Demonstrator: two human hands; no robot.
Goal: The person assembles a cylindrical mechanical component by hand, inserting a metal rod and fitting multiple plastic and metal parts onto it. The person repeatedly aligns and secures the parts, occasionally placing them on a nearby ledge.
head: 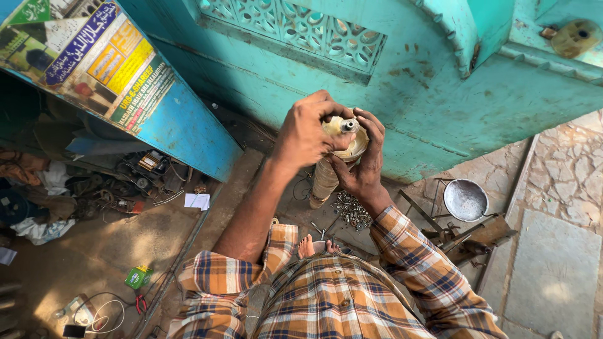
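Both my left hand (pixel 306 129) and right hand (pixel 364 164) have fingers closed round the cream cylindrical part (pixel 339 135), its metal stub seated, loose screws (pixel 352 210) low centre unfitted.

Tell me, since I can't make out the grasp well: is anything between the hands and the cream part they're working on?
Nothing visible. The left hand wraps over the cream cylindrical part and the right hand cups it directly, bare fingers on its surface.
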